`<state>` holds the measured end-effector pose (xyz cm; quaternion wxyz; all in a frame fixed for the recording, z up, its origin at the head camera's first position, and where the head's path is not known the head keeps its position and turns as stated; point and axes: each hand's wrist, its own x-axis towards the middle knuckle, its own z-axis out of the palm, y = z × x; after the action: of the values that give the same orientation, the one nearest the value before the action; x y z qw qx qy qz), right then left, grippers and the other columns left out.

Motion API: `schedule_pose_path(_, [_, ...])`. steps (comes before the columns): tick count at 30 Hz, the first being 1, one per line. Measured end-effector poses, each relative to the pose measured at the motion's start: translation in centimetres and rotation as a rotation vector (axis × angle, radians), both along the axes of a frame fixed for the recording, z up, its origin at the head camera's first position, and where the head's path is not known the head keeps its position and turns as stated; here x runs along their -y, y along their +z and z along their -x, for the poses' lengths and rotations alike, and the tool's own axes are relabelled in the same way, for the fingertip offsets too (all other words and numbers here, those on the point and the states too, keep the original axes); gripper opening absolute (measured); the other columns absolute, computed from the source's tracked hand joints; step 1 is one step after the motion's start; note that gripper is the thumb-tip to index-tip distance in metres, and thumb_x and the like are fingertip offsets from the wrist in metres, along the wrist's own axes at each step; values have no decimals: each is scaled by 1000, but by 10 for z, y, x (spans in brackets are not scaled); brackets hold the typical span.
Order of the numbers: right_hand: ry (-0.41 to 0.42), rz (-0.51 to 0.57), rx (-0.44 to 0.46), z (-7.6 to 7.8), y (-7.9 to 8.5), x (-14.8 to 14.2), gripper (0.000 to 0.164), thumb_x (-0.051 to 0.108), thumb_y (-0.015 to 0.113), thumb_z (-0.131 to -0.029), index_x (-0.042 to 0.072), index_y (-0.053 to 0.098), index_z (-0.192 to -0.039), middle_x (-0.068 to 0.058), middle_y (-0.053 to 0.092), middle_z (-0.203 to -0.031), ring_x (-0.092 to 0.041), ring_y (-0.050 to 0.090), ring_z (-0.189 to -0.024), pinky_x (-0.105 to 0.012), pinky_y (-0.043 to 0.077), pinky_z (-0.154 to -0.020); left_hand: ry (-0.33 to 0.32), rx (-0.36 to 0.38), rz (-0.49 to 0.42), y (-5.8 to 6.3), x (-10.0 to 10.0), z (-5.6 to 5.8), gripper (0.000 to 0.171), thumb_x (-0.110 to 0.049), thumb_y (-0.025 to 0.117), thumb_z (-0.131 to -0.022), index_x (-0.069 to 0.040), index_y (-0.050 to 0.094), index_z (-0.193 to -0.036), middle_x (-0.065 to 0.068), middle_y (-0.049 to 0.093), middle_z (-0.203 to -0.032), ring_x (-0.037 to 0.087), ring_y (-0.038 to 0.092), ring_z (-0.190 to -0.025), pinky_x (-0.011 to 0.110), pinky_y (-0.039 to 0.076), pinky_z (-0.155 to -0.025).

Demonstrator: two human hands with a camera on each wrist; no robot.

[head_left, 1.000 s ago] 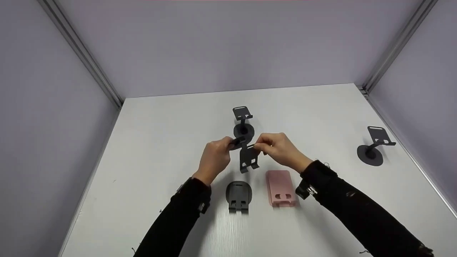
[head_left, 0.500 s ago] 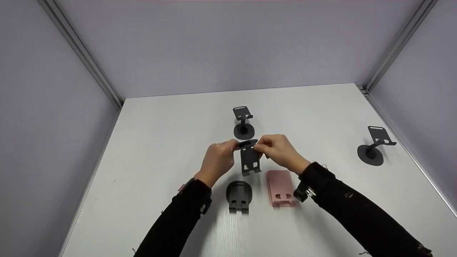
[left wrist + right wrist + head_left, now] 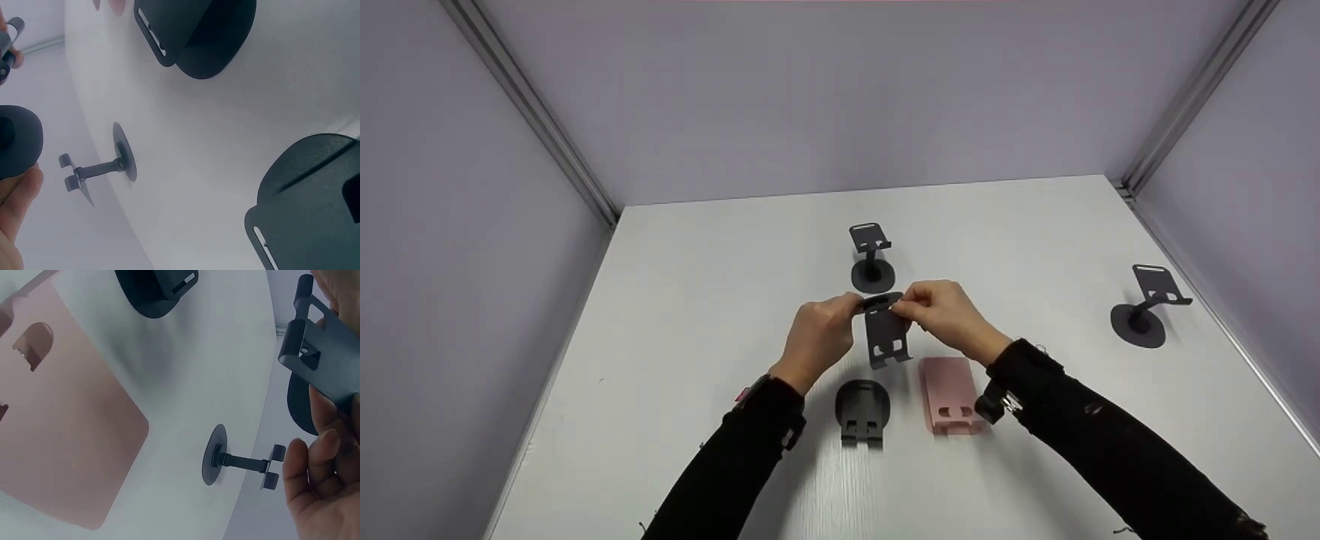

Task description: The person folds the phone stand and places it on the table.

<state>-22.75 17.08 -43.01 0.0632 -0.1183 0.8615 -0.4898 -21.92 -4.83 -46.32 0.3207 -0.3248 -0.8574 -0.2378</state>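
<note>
Left hand (image 3: 819,335) pinches the edge of a round base (image 3: 876,303), reaching in from the left; across from it the right hand (image 3: 948,315) pinches the upper right edge of a support plate (image 3: 885,334), its spare fingers curled loosely. From where I stand, base and plate look like parts of one dark grey phone stand (image 3: 20,140), held above the white table (image 3: 660,337) and squarely between the two hands. Base lies nearer the left hand, plate nearer the right. The plate's long axis runs from far to near, its near end leaning slightly right, with the hooked lip there; its exact steepness I can't tell.

Just beyond sits an upright grey stand (image 3: 872,275). On the near side a folded grey stand (image 3: 861,409) lies flat, with a pink stand (image 3: 947,386) beside it on the right. Well apart, far to the right, another upright stand (image 3: 1138,325) faces near.
</note>
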Motion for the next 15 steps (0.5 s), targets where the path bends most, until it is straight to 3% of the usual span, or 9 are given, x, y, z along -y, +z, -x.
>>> schedule_pose_path(8, [48,-19,-13,3,4,1,18,21,73,-96,7,75,-85,0,71,-71,-11,54,-60,-23,45,-56,4,50,-43,1,3,3,10,1,70,-91,-6,64,-87,6,72,-72,21,70,-59,36,53,-51])
schedule_pose_path(15, [121,-22,-9,4,7,-2,18,23,70,-98,7,77,-98,-5,76,-81,-17,63,-67,-28,52,-62,37,97,-95,5,7,7,8,1,68,-93,-5,64,-88,7,73,-76,23,69,-60,38,54,-53])
